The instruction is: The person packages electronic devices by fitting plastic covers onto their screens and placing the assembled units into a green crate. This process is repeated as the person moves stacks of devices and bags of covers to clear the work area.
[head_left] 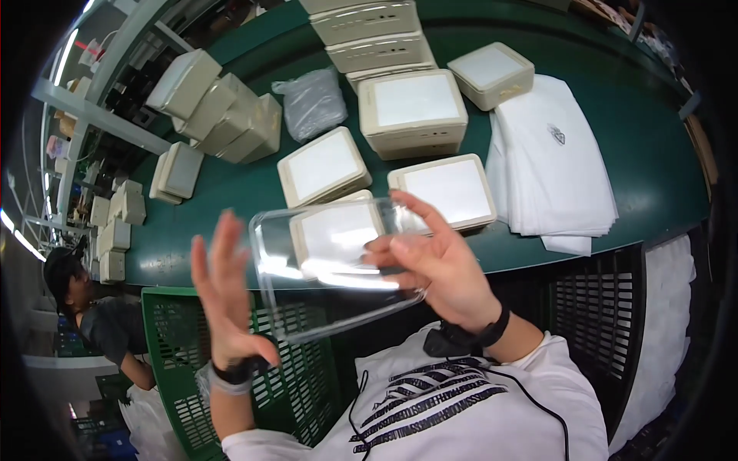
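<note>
A clear plastic shallow cover (330, 273) is held up in front of me at the table's near edge. My right hand (450, 273) grips its right side, with fingers and thumb around that edge. On the cover's left, my left hand (224, 300) is upright with fingers stretched out, slightly blurred and apart from the cover. Through the plastic I see a beige box with a white top panel. Just beyond lie two more such devices, a left one (323, 167) and a right one (446, 190).
Beige devices stand in a stack (415, 104) at the back and a leaning pile (219, 111) at left. A grey plastic bag (311, 106) lies between them. White bags (550, 169) are layered at right. Green crates (165, 338) stand below the table; another person (108, 323) sits at far left.
</note>
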A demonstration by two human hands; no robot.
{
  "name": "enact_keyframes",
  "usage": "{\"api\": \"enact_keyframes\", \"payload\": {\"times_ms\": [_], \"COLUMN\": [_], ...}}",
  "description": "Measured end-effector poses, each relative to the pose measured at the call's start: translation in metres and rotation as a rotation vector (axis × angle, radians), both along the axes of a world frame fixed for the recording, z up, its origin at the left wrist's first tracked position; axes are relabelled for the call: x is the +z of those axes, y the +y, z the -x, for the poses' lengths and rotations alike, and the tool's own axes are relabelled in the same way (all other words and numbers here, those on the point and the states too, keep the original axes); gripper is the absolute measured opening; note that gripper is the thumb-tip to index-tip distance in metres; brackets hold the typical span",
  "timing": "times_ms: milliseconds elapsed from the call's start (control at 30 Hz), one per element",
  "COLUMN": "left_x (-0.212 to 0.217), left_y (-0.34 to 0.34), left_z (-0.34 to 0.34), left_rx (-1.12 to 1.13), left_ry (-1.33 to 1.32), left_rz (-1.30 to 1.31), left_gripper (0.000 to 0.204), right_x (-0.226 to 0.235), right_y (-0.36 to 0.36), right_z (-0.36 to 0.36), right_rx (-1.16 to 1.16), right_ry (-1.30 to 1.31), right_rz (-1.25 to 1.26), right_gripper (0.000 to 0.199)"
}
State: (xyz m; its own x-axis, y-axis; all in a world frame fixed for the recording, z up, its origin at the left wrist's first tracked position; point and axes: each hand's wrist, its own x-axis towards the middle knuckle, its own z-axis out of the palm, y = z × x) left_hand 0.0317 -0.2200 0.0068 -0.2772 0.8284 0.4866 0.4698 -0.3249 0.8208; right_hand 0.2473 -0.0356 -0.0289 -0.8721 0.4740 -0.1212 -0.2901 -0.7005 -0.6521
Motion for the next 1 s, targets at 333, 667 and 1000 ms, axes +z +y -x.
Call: {"api": "enact_keyframes", "payload": {"times_ms": [333, 667, 1000], "left_x": [-0.009, -0.006, -0.009], "left_y": [0.039, 0.02, 0.021], "left_z": [-0.04, -0.039, -0.035], "left_rx": [-0.167, -0.191, -0.15], "left_ry": [0.093, -0.086, 0.052], "left_rz": [-0.026, -0.067, 0.012], "left_gripper": [0.108, 0.097, 0.099], "right_x": [0.004, 0.014, 0.019], "right_y": [-0.005, 0.053, 0.008], "right_z": [0.005, -0.006, 0.005], "right_rx": [0.035, -0.65, 0.019], "right_ry": [-0.21, -0.318, -0.04], "right_rz": [-0.287, -0.715, -1.083], "right_gripper": [0.056, 0.04, 0.062]}}
